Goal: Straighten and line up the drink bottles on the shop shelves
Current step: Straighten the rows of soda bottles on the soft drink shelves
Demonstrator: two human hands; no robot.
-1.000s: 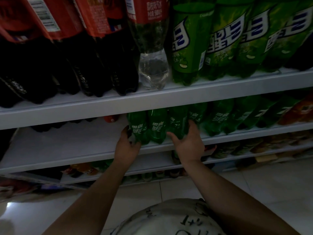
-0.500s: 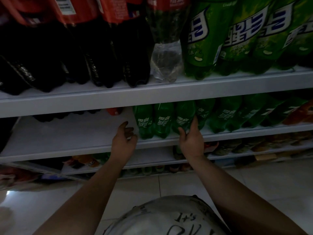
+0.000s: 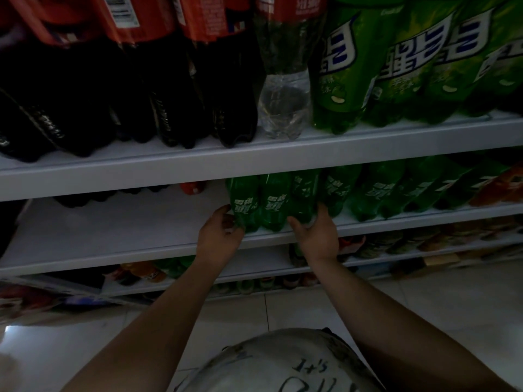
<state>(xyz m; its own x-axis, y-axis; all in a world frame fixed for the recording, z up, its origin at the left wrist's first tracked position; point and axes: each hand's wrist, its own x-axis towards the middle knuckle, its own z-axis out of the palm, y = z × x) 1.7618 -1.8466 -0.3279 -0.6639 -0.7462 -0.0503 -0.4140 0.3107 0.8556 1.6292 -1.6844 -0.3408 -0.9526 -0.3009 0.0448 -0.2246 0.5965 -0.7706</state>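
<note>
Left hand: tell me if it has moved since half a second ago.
Yes, slightly rightward. The left hand had its fingertips just clear of the leftmost small green bottle; now they curl against its base, above the shelf lip.

A shop; white tiered shelves, rows of soda bottles, tiled floor

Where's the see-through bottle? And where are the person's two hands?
see-through bottle [image 3: 284, 106], head view, on its clear lower body.
left hand [image 3: 219, 236], head view, on the back of the hand.
right hand [image 3: 318, 236], head view, on the back of the hand.
</note>
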